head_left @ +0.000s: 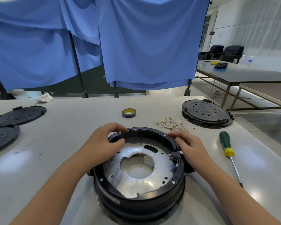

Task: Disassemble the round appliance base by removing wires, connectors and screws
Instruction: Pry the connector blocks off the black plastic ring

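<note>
Both hands, left [104,142] and right [189,146], grip the round base's [139,202] far rim.

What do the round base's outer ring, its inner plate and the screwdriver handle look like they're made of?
Outer ring: black, likely moulded plastic, dull sheen. Inner plate: bare metal, perhaps aluminium, with bright reflections and punched holes. Screwdriver handle: green and yellow, probably plastic or rubber.

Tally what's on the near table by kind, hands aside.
Base with ring: 1
Black round covers: 3
Screwdriver: 1
Tape roll: 1
Pile of loose wires: 1
Crumpled white rag: 1
Total: 8
</note>
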A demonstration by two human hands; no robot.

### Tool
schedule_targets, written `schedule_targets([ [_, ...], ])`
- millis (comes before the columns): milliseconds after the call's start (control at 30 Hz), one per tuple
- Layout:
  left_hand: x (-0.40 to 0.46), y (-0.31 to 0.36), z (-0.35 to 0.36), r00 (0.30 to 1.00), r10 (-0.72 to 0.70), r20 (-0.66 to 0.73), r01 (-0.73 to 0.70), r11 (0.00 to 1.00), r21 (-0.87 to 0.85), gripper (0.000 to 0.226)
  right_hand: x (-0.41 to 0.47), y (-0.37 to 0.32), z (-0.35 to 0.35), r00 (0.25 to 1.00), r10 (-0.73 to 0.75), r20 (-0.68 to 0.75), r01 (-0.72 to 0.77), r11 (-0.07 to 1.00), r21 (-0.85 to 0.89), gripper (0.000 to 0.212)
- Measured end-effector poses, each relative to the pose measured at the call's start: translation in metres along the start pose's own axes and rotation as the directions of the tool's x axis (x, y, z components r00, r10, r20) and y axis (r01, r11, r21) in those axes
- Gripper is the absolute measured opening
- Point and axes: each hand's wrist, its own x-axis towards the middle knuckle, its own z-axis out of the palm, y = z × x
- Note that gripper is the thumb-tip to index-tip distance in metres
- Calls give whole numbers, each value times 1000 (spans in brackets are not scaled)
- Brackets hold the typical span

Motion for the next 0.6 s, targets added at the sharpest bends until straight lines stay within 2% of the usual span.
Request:
schedule_targets([
  [100, 2, 34, 22, 998, -35, 51, 38, 996, -76, 14, -1, 4, 6, 998, 47, -35, -43, 994, 104, 45],
  [167, 4, 57, 46, 975, -118, 189, 131, 990, -59, 16, -2, 4, 6, 997, 72, -38, -64, 981, 185, 42],
  [267, 15, 78, 80, 857, -297, 420, 340, 940, -30, 41, -3, 4, 6, 996, 75, -55, -60, 970, 236, 40],
  [367, 26, 84, 91, 753, -408, 516, 510, 858, -66, 54, -2, 4, 8, 997, 40, -62, -27, 979, 201, 39],
  [500, 34, 81, 97, 649, -460, 606, 621, 781, -71, 53, 0, 5, 8, 998, 24, -59, -13, 981, 192, 27],
  [600, 33, 76, 98, 623, -449, 641, 641, 762, -89, 54, 1, 8, 7, 998, 21, -63, -11, 987, 160, 26],
])
